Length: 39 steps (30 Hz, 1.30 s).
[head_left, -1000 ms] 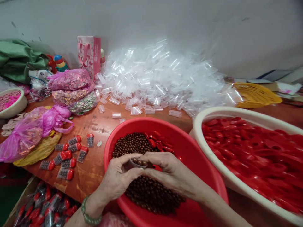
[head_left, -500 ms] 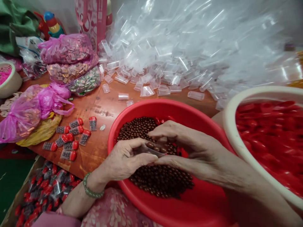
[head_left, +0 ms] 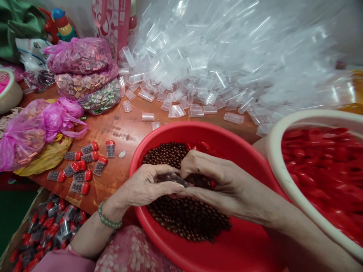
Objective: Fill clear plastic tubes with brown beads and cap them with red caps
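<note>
My left hand (head_left: 154, 186) is closed around a small clear plastic container (head_left: 170, 177) with dark brown balls inside, tilted to the right. Bent over the container's right end is my right hand (head_left: 221, 181), its fingertips and thumb touching that end. Whether a red cap sits between those fingers is hidden. Both hands are above a red basin (head_left: 255, 185), where many shiny brown balls (head_left: 187, 219) lie heaped. A few red pieces (head_left: 202, 145) show at the basin's far side.
Several filled containers with red caps (head_left: 82, 175) lie on the wooden table (head_left: 119, 132); more fill a box (head_left: 47, 230) below. Empty clear containers (head_left: 204, 75) are piled behind. A white tub (head_left: 276, 130) of red caps stands right, plastic bags (head_left: 82, 56) left.
My right hand's fingers have curled down onto the container's right end, covering the balls that showed there. My left hand keeps its hold. The view has shifted slightly.
</note>
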Motion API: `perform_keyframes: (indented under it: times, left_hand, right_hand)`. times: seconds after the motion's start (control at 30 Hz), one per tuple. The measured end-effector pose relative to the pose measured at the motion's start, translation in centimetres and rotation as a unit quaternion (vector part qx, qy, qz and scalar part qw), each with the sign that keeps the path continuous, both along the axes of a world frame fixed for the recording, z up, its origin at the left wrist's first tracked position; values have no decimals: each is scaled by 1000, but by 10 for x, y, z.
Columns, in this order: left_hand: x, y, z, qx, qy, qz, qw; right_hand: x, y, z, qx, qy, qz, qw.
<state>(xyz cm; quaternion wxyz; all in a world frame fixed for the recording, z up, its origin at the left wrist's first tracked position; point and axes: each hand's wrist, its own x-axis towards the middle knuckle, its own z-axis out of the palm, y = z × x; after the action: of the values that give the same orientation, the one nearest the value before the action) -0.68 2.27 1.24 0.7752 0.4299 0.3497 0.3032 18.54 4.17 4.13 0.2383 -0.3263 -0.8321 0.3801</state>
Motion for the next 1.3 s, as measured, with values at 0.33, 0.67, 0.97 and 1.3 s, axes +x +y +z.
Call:
perform_keyframes:
  times: [0.33, 0.67, 0.97, 1.3]
  left_hand:
    - [-2, -2, -9, -16, -30, 47, 998]
    - [-4, -16, 6, 96, 30, 52, 994]
    - [4, -19, -3, 69, 22, 44, 996]
    - [8, -22, -9, 13, 20, 62, 998]
  right_hand:
    - [6, -12, -15, -123, 53, -112, 985]
    - [51, -33, -65, -30, -368, -98, 924]
    - [36, -32, -85, -25, -367, -97, 925]
    - [18, -40, -17, -24, 56, -244, 968]
